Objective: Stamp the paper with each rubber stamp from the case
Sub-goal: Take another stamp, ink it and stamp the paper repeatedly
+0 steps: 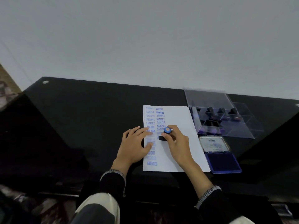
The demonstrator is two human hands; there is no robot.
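Note:
A white paper (178, 120) lies on the black table, with two columns of blue stamped words down its left side. My right hand (177, 141) grips a black rubber stamp (163, 137) with a blue and orange knob, its base down on the paper in the second column. My left hand (137, 143) rests flat on the paper's left edge, fingers spread over the first column. The clear plastic case (226, 126), lid raised, stands right of the paper with several black stamps (210, 111) inside.
A blue ink pad (222, 164) with its lid open lies at the paper's lower right, just below the case. The glossy black table (80, 118) stretches left of the paper. A plain wall is behind the table. My knees show below.

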